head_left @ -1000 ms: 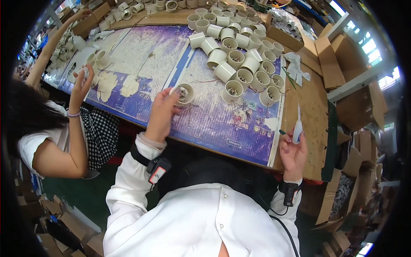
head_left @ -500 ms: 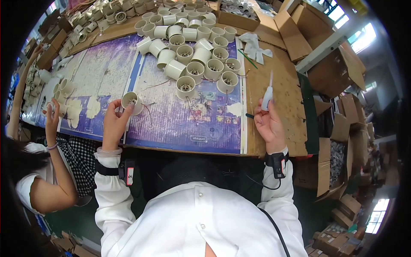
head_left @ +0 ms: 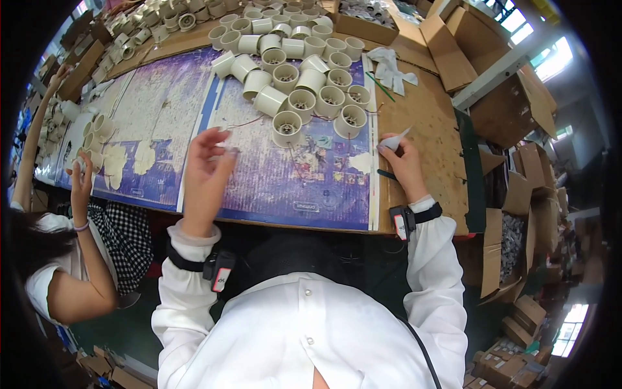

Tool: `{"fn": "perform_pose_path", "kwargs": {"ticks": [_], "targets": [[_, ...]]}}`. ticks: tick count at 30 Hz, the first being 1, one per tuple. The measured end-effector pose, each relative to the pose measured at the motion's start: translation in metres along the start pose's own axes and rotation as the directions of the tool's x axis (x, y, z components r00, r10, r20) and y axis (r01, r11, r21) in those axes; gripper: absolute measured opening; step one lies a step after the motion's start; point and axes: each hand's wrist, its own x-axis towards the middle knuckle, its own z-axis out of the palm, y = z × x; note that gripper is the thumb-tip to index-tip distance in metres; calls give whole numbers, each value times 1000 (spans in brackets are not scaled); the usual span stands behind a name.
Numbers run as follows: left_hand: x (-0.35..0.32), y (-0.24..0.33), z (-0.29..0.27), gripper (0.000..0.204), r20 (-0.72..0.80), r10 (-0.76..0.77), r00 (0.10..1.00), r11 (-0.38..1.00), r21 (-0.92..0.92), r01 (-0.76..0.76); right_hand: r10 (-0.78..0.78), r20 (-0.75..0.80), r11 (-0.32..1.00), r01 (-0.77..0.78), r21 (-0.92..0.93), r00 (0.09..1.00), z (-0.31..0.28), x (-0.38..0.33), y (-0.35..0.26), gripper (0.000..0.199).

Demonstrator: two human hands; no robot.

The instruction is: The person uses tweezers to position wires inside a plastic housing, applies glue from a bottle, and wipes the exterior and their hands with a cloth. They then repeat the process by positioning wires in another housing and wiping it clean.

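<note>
My left hand [head_left: 208, 170] is raised over the purple-and-white board, its fingers apart and slightly blurred, with nothing visible between them. Off to the right, my right hand [head_left: 405, 162] closes around a small white tapered tool [head_left: 394, 141] with a pointed tip, possibly a nozzle bottle; its exact kind is unclear. Between the hands, at the near edge of a large group, stands a cream plastic cup [head_left: 287, 129] with metal parts inside and a thin wire trailing out. Another such cup [head_left: 350, 121] is closest to my right hand.
Many more cream cups [head_left: 262, 26] crowd the far side, some lying on their sides. A white glove [head_left: 391, 70] and a green stick [head_left: 381, 87] lie on the brown cardboard [head_left: 424, 117]. To the left, a co-worker's hand [head_left: 80, 178] is beside several cups. Open cartons [head_left: 447, 55] stand behind.
The cup that my left hand held is out of its fingers, and that hand has moved right. My right hand has shifted slightly left and turned, tilting the white tool toward the right.
</note>
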Motion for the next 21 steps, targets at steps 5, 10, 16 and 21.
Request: {"fn": "perform_pose_path", "kwargs": {"ticks": [5,10,16,21], "targets": [[2,-8,27,49,158,-59,986,997,53,51,-316,-321,938,241,-250,893,-10,-14,4,26],[5,-16,31,50,114,-98,989,992,-72,107,-233,-283,950,155,-271,930,3,-77,-97,24],[-5,-20,37,49,150,-149,977,978,-126,169,-404,51,846,394,-359,914,100,-28,-124,29],[-13,-21,21,49,190,-220,957,957,-148,250,-256,58,836,251,-488,965,131,9,-122,31]]}}
